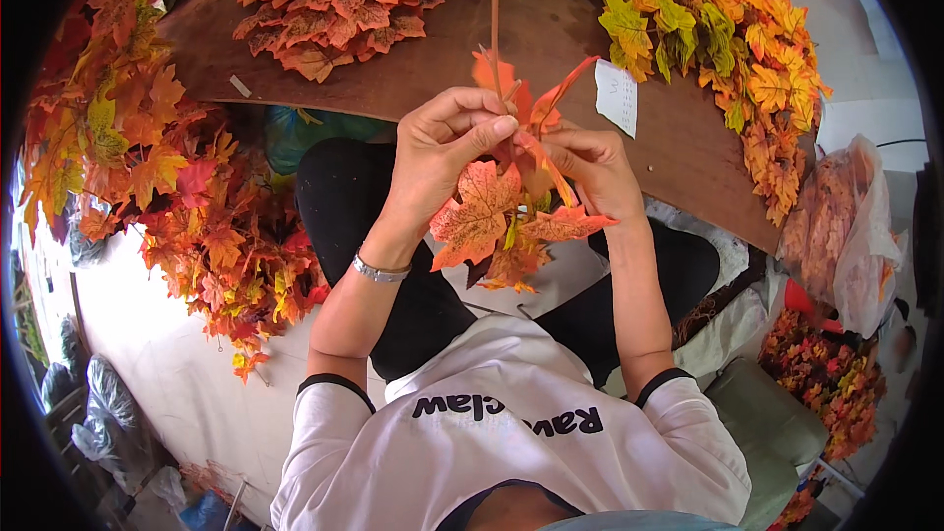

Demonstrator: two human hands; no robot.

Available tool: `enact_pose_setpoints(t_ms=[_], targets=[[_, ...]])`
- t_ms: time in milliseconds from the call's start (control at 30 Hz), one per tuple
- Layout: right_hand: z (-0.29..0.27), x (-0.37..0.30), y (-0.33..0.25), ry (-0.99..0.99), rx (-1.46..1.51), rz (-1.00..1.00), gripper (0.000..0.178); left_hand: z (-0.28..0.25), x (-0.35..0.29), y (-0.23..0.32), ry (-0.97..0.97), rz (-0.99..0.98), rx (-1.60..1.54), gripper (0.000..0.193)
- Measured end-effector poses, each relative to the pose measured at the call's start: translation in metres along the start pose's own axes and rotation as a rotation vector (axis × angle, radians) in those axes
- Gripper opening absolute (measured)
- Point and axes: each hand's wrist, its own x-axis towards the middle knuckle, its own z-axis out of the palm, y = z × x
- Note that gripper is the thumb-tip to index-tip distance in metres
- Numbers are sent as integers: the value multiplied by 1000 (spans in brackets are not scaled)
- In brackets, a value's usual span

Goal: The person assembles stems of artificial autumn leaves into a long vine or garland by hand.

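Observation:
My two hands meet over my lap at the near edge of a brown board. My left hand (pixel 447 138) is closed in a pinch around a brown artificial stem (pixel 495 29), whose looped end points away from me. Orange artificial maple leaves (pixel 479 208) with dark speckles hang below the fingers, and more leaves stand up behind them. My right hand (pixel 595 172) is closed on the same leaf spray, thumb and fingers pressed together beside the left thumb. The exact spot it grips is hidden among the leaves.
The brown board (pixel 678 152) bears an orange leaf pile (pixel 344 10) and yellow-green leaf sprays (pixel 649 25). A white paper slip (pixel 617 98) lies on it. Leaf bunches (pixel 221 246) hang at left. A clear plastic bag (pixel 860 236) and more red leaves (pixel 826 374) are at right.

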Motion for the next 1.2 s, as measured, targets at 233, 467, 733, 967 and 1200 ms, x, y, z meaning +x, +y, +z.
enact_pose_setpoints(t_ms=[233, 467, 733, 967, 1200], targets=[[-16, 11, -11, 120, 807, 179, 13, 4, -2, -10, -66, 36, -9, 12], [42, 5, -23, 159, 949, 325, 16, 1, -4, -12, -125, 8, -100, 9], [51, -1, -26, 165, 1054, 369, 18, 5, -7, 1, -70, -47, -20, 10], [55, -2, -17, 197, 984, 301, 17, 3, -8, -1, -55, -19, 3, 11], [56, 1, -11, 265, 1113, 306, 16, 8, -7, -6, -43, 122, 11, 13]])
